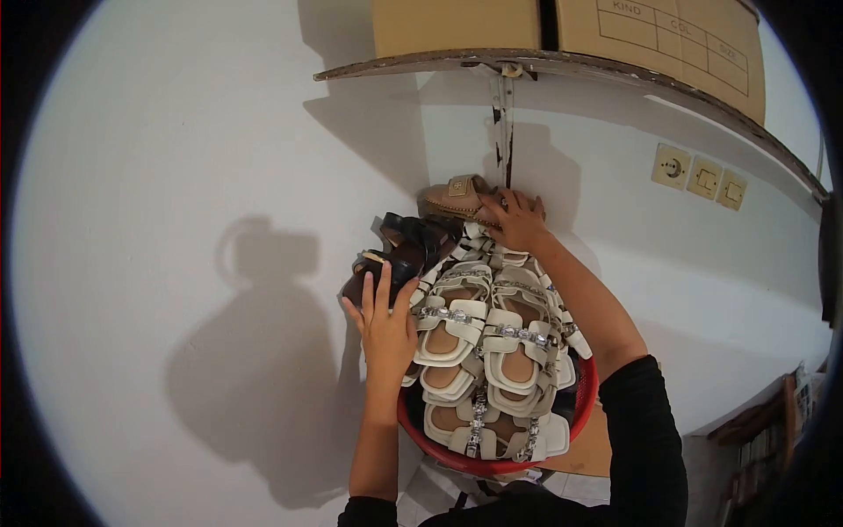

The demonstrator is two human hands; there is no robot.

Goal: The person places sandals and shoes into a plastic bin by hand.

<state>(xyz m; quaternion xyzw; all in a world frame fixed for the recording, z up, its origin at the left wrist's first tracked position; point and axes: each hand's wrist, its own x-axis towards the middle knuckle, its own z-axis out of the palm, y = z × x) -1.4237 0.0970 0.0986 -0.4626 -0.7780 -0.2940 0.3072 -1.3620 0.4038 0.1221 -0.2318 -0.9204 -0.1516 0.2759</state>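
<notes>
My left hand (pixel 384 325) lies against a pair of black sandals (pixel 417 241), fingers stretched and spread over the nearer one. At the back of the pile, my right hand (pixel 520 221) rests on a tan slip-on shoe (pixel 458 198) with a square buckle, its fingers apart over the shoe's right part. Part of that shoe is hidden under the hand. Between my arms, several cream sandals (pixel 516 362) with jewelled straps are stacked high in a red basket (pixel 587 404). The black sandals lean at the pile's left side, beside the wall.
A wooden shelf (pixel 606 74) bearing cardboard boxes (pixel 457 25) juts out above the pile, held by a metal bracket (pixel 503 123). A socket (pixel 672 166) and switches are on the right wall. A rack (pixel 762 448) stands lower right. The white wall (pixel 158 220) is close on the left.
</notes>
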